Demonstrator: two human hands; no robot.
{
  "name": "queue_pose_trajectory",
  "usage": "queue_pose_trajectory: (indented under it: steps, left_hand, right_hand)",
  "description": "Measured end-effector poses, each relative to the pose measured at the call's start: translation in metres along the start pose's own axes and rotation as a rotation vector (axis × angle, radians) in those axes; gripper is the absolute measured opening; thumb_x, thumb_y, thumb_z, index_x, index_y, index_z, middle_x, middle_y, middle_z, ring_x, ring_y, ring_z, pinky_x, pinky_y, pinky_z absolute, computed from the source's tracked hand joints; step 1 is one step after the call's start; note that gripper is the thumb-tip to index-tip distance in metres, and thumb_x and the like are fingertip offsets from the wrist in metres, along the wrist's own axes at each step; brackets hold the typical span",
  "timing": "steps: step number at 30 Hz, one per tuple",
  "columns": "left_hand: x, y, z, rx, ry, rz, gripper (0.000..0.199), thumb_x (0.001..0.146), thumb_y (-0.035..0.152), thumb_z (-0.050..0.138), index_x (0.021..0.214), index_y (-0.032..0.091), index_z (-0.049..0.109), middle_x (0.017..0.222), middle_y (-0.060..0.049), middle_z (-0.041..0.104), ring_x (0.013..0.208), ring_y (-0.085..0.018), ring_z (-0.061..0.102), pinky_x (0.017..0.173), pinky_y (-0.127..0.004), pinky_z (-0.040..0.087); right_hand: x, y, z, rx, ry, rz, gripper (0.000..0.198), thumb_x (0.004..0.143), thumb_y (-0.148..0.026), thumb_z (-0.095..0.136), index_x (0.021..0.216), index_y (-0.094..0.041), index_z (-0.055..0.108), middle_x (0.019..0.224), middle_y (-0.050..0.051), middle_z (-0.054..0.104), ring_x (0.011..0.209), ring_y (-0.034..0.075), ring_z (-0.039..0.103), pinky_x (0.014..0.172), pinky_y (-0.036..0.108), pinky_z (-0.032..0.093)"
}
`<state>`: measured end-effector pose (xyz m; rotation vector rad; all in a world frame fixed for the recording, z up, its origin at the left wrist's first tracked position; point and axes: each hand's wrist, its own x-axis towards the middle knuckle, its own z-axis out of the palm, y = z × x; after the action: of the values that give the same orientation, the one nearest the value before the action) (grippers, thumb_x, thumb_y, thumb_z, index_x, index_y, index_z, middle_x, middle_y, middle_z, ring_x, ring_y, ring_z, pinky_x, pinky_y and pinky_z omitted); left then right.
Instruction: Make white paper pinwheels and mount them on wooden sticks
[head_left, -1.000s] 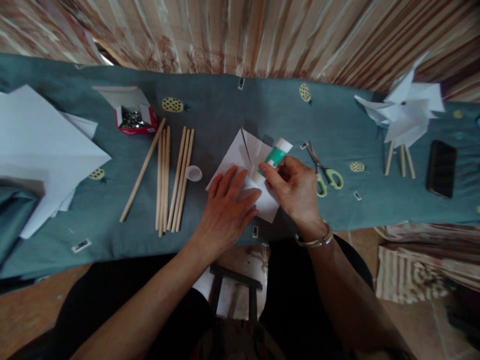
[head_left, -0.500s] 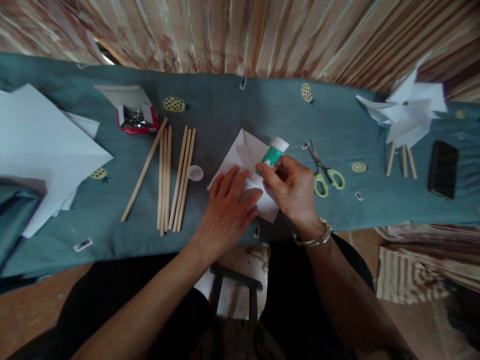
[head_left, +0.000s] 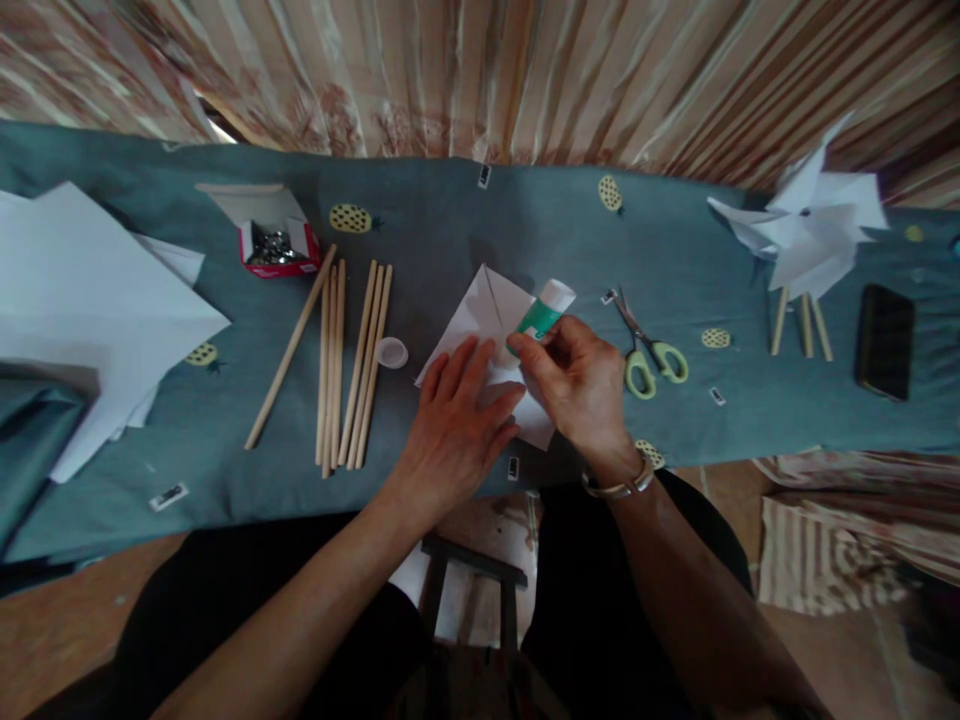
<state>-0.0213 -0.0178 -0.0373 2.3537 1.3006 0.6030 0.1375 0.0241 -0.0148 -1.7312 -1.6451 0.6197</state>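
A white folded sheet of paper (head_left: 480, 300) lies on the cloth in front of me. My left hand (head_left: 461, 415) rests flat on its lower left part, fingers spread. Between the fingers of my right hand (head_left: 581, 380) is a green and white glue stick (head_left: 541, 318), tilted, its lower end down at the paper and hidden by the fingers. To the left of the paper lies a round white cap (head_left: 391, 352). Scissors with light green handles (head_left: 651, 362) lie just right of my right hand.
Several wooden sticks (head_left: 365, 365) lie left of the cap, below an open red box (head_left: 279, 245) of small metal pieces. White paper sheets (head_left: 112, 300) cover the far left. At the right are a white paper pinwheel (head_left: 814, 220) on sticks and a black phone (head_left: 886, 342).
My right hand has shifted slightly left with the glue stick, which leans a little more. My left hand stays on the paper. The whole view has shifted slightly.
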Motion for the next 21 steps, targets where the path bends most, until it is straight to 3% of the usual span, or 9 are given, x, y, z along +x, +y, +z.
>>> queue_pose_trajectory:
  steps: [11, 21]
  left_hand:
    - [-0.0006, 0.0004, 0.0013, 0.005, 0.004, -0.007, 0.033, 0.094, 0.027, 0.058, 0.127, 0.023, 0.063, 0.156, -0.015, 0.038, 0.148, -0.038, 0.028, 0.115, -0.063, 0.029]
    - [0.0005, 0.0007, 0.0008, 0.015, -0.007, -0.011, 0.032, 0.093, 0.030, 0.059, 0.124, 0.022, 0.064, 0.156, -0.017, 0.038, 0.147, -0.039, 0.029, 0.114, -0.063, 0.029]
  right_hand:
    - [-0.0033, -0.0019, -0.0018, -0.009, -0.004, -0.027, 0.022, 0.089, -0.043, 0.064, 0.081, -0.022, 0.062, 0.073, -0.001, 0.069, 0.064, 0.015, 0.063, 0.064, 0.029, 0.046]
    - [-0.0080, -0.0002, -0.0040, -0.122, 0.000, -0.142, 0.022, 0.092, -0.043, 0.059, 0.084, -0.023, 0.061, 0.078, 0.002, 0.070, 0.075, 0.019, 0.067, 0.073, 0.035, 0.052]
